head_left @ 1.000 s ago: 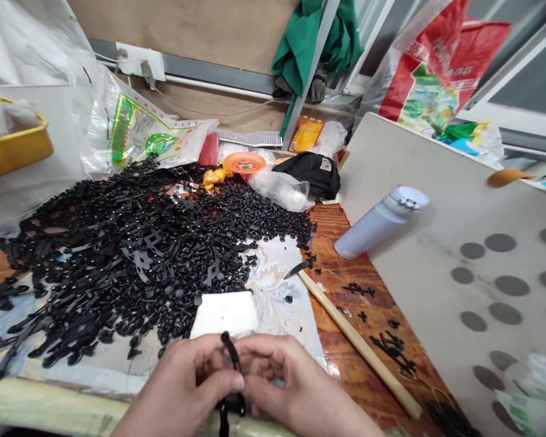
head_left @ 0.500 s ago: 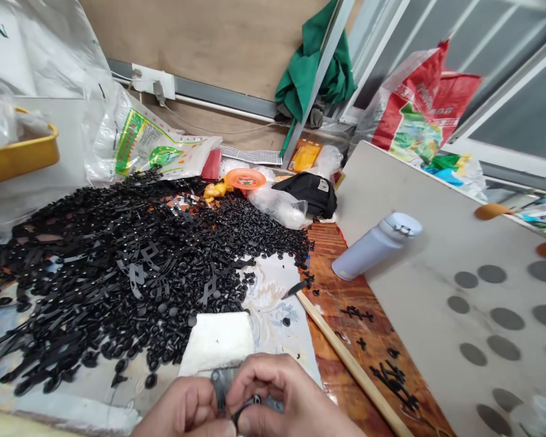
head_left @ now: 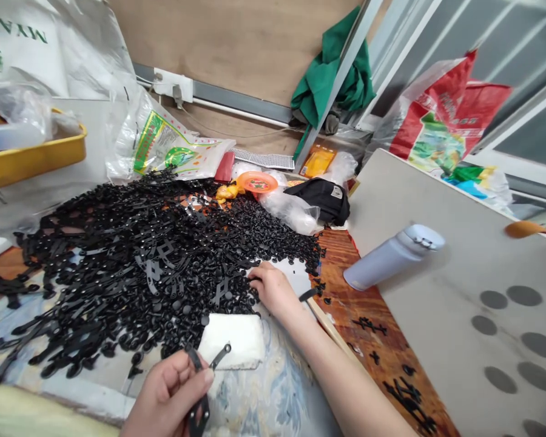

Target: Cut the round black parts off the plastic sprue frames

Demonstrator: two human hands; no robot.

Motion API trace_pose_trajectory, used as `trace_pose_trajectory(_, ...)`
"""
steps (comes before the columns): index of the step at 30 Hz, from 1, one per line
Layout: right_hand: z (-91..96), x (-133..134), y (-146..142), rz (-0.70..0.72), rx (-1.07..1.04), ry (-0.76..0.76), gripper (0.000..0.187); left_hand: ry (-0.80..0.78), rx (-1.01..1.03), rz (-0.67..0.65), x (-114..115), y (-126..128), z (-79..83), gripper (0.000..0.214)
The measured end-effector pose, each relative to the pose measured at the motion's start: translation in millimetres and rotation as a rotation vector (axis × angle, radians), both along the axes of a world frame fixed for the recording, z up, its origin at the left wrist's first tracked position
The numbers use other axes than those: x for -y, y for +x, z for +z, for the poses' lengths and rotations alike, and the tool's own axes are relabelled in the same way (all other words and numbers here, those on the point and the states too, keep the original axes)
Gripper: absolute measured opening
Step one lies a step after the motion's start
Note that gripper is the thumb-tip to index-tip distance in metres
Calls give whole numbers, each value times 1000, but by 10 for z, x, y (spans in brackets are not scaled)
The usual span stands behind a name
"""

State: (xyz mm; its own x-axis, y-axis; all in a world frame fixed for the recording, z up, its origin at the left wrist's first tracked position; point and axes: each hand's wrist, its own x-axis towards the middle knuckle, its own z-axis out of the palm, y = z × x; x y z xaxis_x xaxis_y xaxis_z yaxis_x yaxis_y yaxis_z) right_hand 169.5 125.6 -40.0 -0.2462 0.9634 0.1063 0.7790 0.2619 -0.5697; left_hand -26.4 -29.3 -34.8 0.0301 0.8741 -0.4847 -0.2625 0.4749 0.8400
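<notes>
My left hand [head_left: 170, 388] is closed on a black plastic strap [head_left: 199, 413] at the bottom of the view. The strap is bent, and one end [head_left: 221, 357] with a round eyelet sticks out past the thumb, over a white block [head_left: 239, 334]. Farther off, my right hand [head_left: 273, 288] reaches to the right edge of a heap of small black plastic parts [head_left: 182, 243]. Its fingers are curled together at the parts, and what lies between the fingertips is too small to make out. The heap mixes strap pieces with round, button-like studs.
A pale blue bottle [head_left: 394, 258] stands right of the heap. A wooden stick [head_left: 330, 325] lies partly behind my right forearm. Loose black pieces [head_left: 409, 400] are on the wood at right. A grey board with dark circles [head_left: 441, 267] borders the right side; a yellow tray [head_left: 36, 158] is at left.
My hands were together over the black parts at the bottom. My right hand has parted from the left and moved forward to the heap, while the left keeps the strap. The view has shifted left.
</notes>
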Motion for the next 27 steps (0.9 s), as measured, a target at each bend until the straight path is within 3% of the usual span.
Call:
trace_pose_trajectory(6,179,221,74,-30,-57,-8,17,-2,-14,133,0,0,10,37)
trace_pose_trajectory(10,311,615,-249,149,-107,-49,20,24,-42,182,-21,9,24,37)
trace_pose_trajectory(13,326,812,-438,247,-22,-97,22,34,-55,174,-20,-6,13,36)
trace_pose_trajectory(19,268,917,-260,176,-148,-160,48,37,-43,189,-7,-14,5,33)
trace_pose_trajectory(23,230,962,-167,105,-161,-147,38,23,-63,194,-18,-8,17,34)
trace_pose_trajectory(27,230,962,-200,131,-144,-88,26,24,-66,184,-23,-6,24,34)
